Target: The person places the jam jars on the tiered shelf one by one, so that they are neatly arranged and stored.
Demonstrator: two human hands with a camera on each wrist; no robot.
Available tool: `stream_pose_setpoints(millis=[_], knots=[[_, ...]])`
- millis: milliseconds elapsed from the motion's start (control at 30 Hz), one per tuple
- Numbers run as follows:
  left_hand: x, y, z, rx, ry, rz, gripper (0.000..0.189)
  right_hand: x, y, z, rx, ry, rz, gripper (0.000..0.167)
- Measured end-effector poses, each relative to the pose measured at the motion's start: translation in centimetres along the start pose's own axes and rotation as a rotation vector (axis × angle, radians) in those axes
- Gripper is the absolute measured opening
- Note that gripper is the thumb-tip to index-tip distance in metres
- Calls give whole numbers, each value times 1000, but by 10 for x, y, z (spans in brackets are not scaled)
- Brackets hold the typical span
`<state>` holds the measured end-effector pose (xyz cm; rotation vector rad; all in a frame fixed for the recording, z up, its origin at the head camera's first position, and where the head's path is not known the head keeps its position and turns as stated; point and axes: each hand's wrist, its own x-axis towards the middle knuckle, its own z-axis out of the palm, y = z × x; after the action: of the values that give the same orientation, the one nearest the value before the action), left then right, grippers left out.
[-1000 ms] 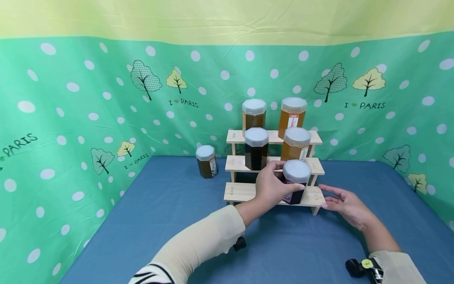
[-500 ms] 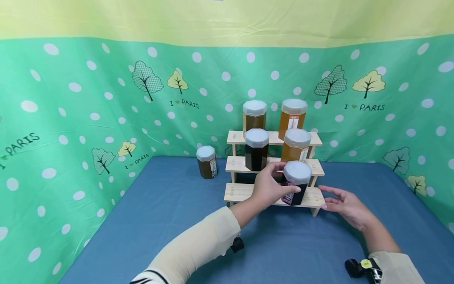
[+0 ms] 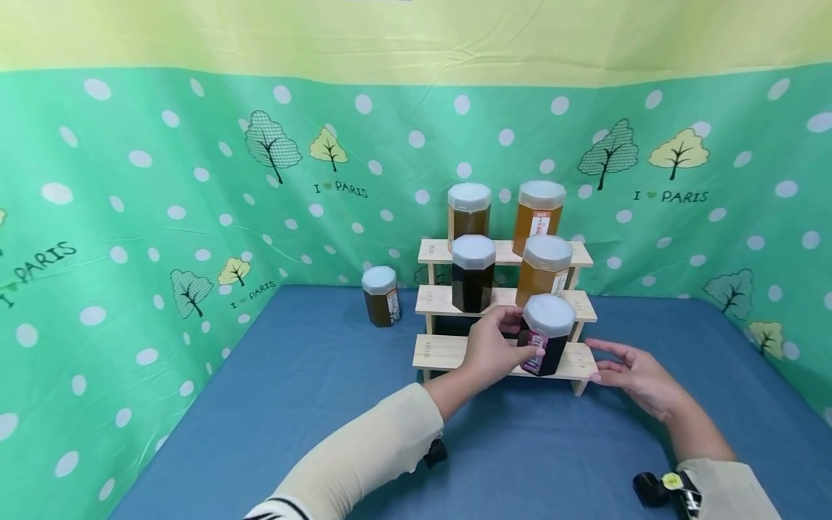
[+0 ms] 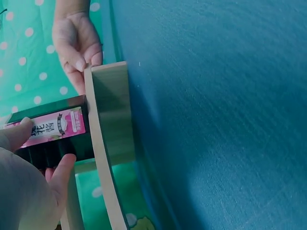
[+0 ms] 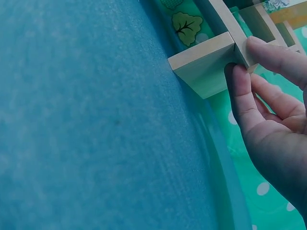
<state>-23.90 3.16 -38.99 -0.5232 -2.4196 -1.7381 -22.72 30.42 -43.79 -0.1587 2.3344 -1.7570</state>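
Note:
My left hand holds a dark jar with a white lid at the right part of the bottom shelf. The thumb lies by its pink label, which shows clearly in the left wrist view; the other fingers reach round the jar's left side. At that shelf's right end my right hand pinches the corner of the three-step wooden stand, thumb on one face and fingertips beneath, as the right wrist view shows.
The middle step carries a dark jar and an amber jar. Two more jars, brown and amber, stand on the top step. A smaller brown jar sits on the blue tablecloth, left of the stand.
The left hand has turned the dark jar, so its pink label faces more to the front, and the jar sits slightly farther right. The right hand has kept its place on the stand.

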Motion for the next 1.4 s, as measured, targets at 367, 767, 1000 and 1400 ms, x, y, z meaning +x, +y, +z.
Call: stream_pose_setpoints(millis=[367, 767, 1000, 1400], knots=[[-4, -2, 0, -56, -4, -83, 52, -1, -2, -1, 2, -17, -2, 81], [-12, -17, -23, -93, -147, -36, 38, -1, -1, 3, -11, 2, 34, 85], [-16, -16, -46, -69, -155, 61, 34, -3, 0, 2, -39, 9, 25, 83], [-20, -16, -84, -83, -130, 229, 37, 1, -2, 1, -88, 2, 20, 82]])
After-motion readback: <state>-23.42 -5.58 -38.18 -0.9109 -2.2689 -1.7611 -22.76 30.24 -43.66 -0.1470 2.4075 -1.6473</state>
